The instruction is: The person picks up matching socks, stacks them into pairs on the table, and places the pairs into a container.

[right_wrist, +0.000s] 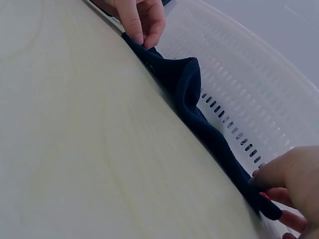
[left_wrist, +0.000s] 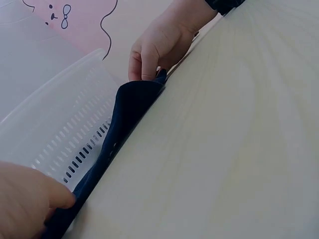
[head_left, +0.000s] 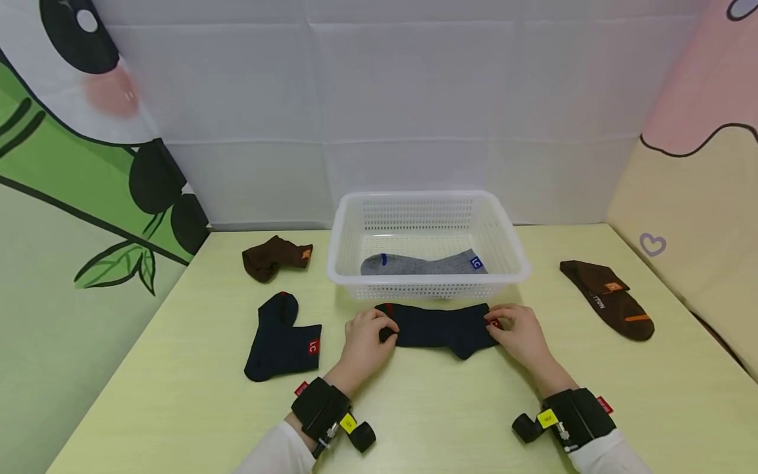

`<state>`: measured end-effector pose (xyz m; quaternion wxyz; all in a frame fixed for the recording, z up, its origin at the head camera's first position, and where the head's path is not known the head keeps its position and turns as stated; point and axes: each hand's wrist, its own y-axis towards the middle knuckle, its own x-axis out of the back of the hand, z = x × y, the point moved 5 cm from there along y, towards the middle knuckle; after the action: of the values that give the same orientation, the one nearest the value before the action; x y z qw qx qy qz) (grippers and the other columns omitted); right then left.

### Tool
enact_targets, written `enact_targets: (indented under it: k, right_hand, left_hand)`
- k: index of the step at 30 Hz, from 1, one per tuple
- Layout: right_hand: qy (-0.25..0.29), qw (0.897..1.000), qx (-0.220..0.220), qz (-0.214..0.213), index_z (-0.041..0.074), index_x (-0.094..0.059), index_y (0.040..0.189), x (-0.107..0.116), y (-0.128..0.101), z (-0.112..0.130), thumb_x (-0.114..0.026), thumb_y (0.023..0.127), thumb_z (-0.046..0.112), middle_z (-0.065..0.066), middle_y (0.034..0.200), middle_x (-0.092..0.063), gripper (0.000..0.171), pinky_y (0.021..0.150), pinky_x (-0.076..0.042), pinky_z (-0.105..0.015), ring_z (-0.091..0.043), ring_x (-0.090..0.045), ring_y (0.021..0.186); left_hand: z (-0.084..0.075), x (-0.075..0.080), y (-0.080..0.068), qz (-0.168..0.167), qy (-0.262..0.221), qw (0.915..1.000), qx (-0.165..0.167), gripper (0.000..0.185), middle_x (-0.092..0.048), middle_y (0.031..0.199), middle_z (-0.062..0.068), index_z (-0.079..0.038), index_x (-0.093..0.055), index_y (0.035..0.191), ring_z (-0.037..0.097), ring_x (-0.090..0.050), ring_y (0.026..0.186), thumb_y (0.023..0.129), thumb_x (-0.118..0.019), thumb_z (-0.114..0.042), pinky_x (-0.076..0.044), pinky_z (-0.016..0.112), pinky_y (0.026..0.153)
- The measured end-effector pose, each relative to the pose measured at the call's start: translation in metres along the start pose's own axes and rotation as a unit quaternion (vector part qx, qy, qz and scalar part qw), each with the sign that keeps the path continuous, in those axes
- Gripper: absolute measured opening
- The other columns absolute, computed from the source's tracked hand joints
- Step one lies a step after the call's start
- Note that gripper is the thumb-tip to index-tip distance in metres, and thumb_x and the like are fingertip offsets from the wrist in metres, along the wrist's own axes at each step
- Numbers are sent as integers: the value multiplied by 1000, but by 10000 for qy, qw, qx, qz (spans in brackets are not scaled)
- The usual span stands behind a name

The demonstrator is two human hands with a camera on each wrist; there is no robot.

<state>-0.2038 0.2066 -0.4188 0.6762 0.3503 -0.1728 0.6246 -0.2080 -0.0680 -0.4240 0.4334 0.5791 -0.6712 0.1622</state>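
Note:
A dark navy sock (head_left: 438, 327) lies stretched sideways on the table, just in front of the white basket (head_left: 428, 287). My left hand (head_left: 367, 339) pinches its left end, near a red mark, between thumb and fingers. At the other end, my right hand (head_left: 521, 334) holds the cuff, partly covering a red label. The sock's heel bulges toward me, and in the right wrist view the sock (right_wrist: 212, 134) rises in a fold near its middle. Inside the basket lies a grey sock (head_left: 417, 265) with a blue label.
Left of my hands lies another navy sock (head_left: 281, 345), bent, with a red label. Behind it sits a crumpled brown sock (head_left: 266, 259). A folded brown sock (head_left: 610, 299) with orange marks lies far right. White cloth (head_left: 408, 112) hangs behind the table (head_left: 438, 421).

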Motion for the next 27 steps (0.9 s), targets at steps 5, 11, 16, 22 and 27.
enact_targets:
  k: [5,11,16,22,27]
  right_hand:
    - [-37,9998,52,207,-5,-72,91,-2,-1,3,-62,81,-9,-25,115,-63,14,98,-37,-57,-44,-50,115]
    - [-88,9995,29,305,-5,-71,96,-3,-3,3,-59,84,-8,-24,121,-60,17,100,-33,-56,-43,-45,118]
    - [-46,9993,-19,362,-6,-70,99,-5,-2,0,-58,85,-6,-24,124,-59,18,101,-31,-56,-43,-43,119]
    - [220,9995,-61,221,-6,-70,97,-5,0,-3,-57,86,-5,-25,121,-59,17,100,-33,-55,-43,-44,120]
    - [732,9969,-180,-236,-6,-70,91,-1,2,-3,-54,86,-7,-25,113,-62,16,98,-34,-52,-40,-48,115]
  left_hand:
    - [2,1,-1,-56,260,9996,110,6,-61,96,4,-17,-68,81,27,-52,94,80,-73,-14,-36,51,84]
    - [3,2,-1,-89,-29,9993,374,20,-54,102,9,-14,-66,100,28,-47,97,80,-70,-13,-33,50,84]
    - [2,2,-1,24,-117,9988,483,24,-50,107,11,-11,-67,106,27,-43,96,82,-66,-12,-31,48,82]
    - [3,0,0,66,-175,9984,540,22,-50,113,12,-11,-67,105,28,-42,99,83,-63,-11,-31,51,85]
    - [5,2,2,141,-348,9971,657,21,-52,113,12,-11,-67,105,30,-44,101,84,-63,-13,-31,52,86]
